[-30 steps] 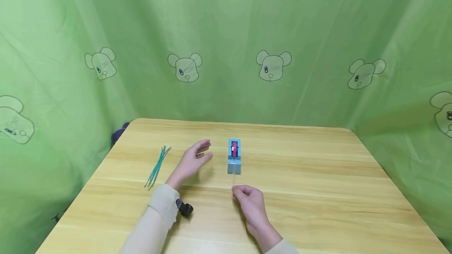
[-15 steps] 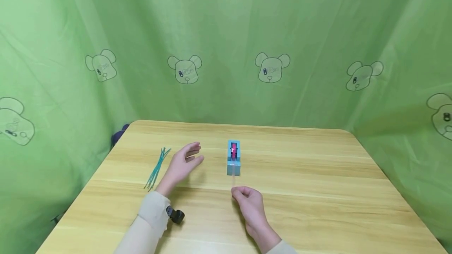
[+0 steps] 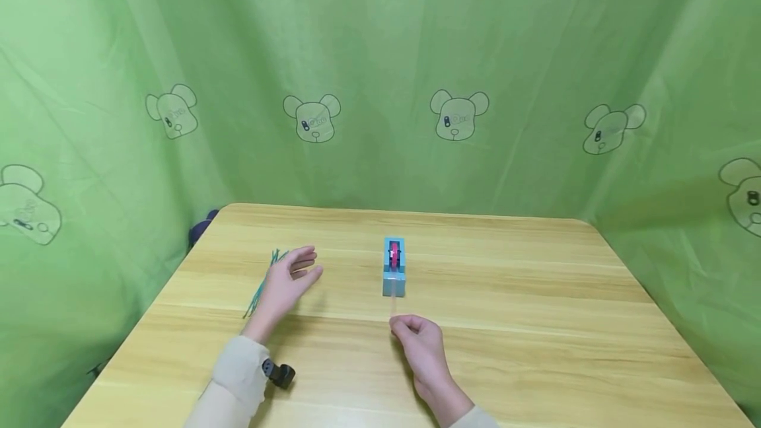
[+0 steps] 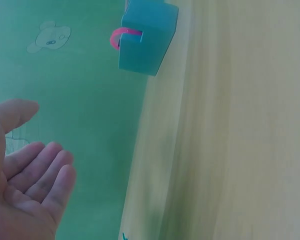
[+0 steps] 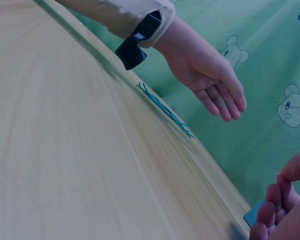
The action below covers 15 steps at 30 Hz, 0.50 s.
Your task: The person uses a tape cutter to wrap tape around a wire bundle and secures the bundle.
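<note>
A light blue tape dispenser (image 3: 394,286) with a pink roll (image 3: 394,254) stands near the middle of the table. From its front edge a strip of clear tape (image 3: 393,306) runs toward the person. My right hand (image 3: 421,347) pinches the end of that strip between thumb and index finger. Left of the dispenser, my left hand (image 3: 287,285) hovers with loosely bent fingers and nothing in them. In the head view it partly covers a bundle of thin teal ties (image 3: 255,300). The right wrist view shows these ties (image 5: 165,111) lying on the table.
The wooden table (image 3: 535,322) has green curtains (image 3: 380,32) with bear-head drawings behind and at both sides. A black wrist camera (image 3: 279,373) sits on the left sleeve. Something purple (image 3: 199,231) shows past the table's back left corner.
My left hand has moved left, away from the tape dispenser, and now overlaps the teal ties in the head view. The right hand stays in place on the tape end.
</note>
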Each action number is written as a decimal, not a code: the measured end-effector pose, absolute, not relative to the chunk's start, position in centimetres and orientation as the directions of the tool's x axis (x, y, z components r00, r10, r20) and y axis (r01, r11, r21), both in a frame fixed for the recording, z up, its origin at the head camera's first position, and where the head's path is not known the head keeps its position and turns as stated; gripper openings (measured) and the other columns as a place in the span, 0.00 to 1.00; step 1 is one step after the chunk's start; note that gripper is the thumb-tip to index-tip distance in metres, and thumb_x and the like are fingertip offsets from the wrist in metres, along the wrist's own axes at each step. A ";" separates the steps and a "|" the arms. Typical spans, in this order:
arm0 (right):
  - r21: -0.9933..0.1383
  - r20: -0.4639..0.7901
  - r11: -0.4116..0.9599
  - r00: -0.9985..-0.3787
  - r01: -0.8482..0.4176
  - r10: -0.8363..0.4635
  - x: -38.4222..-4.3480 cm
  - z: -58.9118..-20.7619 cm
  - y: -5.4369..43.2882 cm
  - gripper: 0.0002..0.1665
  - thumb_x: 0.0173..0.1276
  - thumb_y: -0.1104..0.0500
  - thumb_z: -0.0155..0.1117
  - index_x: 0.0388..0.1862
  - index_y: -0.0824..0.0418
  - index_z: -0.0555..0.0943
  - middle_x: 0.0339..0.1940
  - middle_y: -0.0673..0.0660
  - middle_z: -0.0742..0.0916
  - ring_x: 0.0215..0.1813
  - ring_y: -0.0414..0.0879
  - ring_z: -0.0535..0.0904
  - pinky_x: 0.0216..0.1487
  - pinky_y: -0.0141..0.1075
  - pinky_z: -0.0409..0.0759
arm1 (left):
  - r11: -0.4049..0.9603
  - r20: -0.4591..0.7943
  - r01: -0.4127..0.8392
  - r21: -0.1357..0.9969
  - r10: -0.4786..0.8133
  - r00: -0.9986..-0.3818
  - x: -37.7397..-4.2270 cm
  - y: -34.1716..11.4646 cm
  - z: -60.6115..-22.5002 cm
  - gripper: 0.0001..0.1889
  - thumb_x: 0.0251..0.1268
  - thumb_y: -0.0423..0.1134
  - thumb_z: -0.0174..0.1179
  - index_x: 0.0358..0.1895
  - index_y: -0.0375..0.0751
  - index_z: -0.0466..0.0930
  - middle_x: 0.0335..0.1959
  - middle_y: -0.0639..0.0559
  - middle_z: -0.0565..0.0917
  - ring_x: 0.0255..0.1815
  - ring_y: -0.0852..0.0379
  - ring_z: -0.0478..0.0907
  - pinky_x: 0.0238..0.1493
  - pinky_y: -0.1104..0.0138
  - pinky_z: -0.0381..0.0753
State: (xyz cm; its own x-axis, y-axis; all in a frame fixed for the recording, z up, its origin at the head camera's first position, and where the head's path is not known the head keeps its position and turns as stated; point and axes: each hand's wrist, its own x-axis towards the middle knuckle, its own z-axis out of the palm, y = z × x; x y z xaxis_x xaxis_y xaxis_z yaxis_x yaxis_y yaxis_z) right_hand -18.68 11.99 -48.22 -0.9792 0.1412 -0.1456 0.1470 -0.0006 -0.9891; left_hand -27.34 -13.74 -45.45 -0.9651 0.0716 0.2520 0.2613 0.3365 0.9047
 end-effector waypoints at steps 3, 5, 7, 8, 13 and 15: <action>-0.988 -0.155 -0.002 -0.977 0.157 0.148 -18.6 -48.1 12.0 0.12 0.66 0.64 0.64 0.44 0.73 0.82 0.41 0.60 0.84 0.44 0.47 0.76 0.48 0.36 0.76 | 0.350 0.251 0.247 0.904 0.035 -0.967 -27.2 -14.4 -45.5 0.25 0.66 0.41 0.66 0.65 0.39 0.74 0.59 0.42 0.79 0.60 0.49 0.77 0.60 0.58 0.75; -0.987 -0.160 -0.004 -0.975 0.162 0.151 -18.7 -48.1 12.0 0.12 0.66 0.64 0.63 0.43 0.73 0.82 0.41 0.59 0.84 0.45 0.47 0.76 0.49 0.36 0.76 | 0.360 0.253 0.240 0.902 0.012 -0.967 -27.1 -14.8 -45.5 0.25 0.66 0.40 0.66 0.64 0.39 0.74 0.59 0.42 0.80 0.59 0.49 0.77 0.59 0.59 0.76; -0.986 -0.164 -0.005 -0.975 0.165 0.152 -18.8 -48.1 12.0 0.12 0.66 0.64 0.63 0.43 0.73 0.82 0.41 0.59 0.84 0.45 0.48 0.76 0.49 0.36 0.76 | 0.367 0.252 0.230 0.901 -0.012 -0.968 -27.0 -15.2 -45.4 0.24 0.65 0.40 0.67 0.63 0.38 0.75 0.58 0.42 0.80 0.58 0.49 0.78 0.59 0.58 0.76; -0.986 -0.163 -0.005 -0.975 0.164 0.154 -18.8 -48.1 12.0 0.12 0.66 0.64 0.63 0.43 0.73 0.82 0.41 0.59 0.84 0.46 0.48 0.76 0.49 0.36 0.76 | 0.369 0.251 0.226 0.902 -0.022 -0.968 -26.9 -15.4 -45.3 0.25 0.65 0.40 0.67 0.63 0.38 0.75 0.58 0.42 0.80 0.58 0.48 0.78 0.58 0.58 0.76; -0.986 -0.167 -0.002 -0.974 0.169 0.152 -18.9 -48.1 12.1 0.12 0.67 0.64 0.63 0.43 0.73 0.82 0.41 0.59 0.84 0.46 0.49 0.75 0.49 0.37 0.76 | 0.381 0.244 0.200 0.903 -0.072 -0.967 -26.5 -16.4 -45.3 0.26 0.63 0.40 0.69 0.63 0.37 0.75 0.58 0.41 0.80 0.58 0.47 0.78 0.58 0.57 0.77; -0.985 -0.171 -0.002 -0.974 0.172 0.150 -18.8 -48.1 12.1 0.12 0.67 0.64 0.62 0.43 0.73 0.82 0.41 0.59 0.84 0.46 0.49 0.75 0.50 0.37 0.76 | 0.389 0.238 0.186 0.902 -0.088 -0.967 -26.3 -16.8 -45.4 0.26 0.63 0.40 0.69 0.63 0.36 0.75 0.59 0.41 0.80 0.58 0.47 0.78 0.58 0.57 0.76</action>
State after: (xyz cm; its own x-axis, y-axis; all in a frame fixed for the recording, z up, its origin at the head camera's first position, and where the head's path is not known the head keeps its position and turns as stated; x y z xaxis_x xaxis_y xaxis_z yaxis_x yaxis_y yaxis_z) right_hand -18.83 12.11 -48.13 -0.9738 0.1500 -0.1708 0.1724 -0.0019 -0.9850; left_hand -26.34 -16.82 -45.44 -0.9673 -0.0883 0.2380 0.1864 0.3894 0.9020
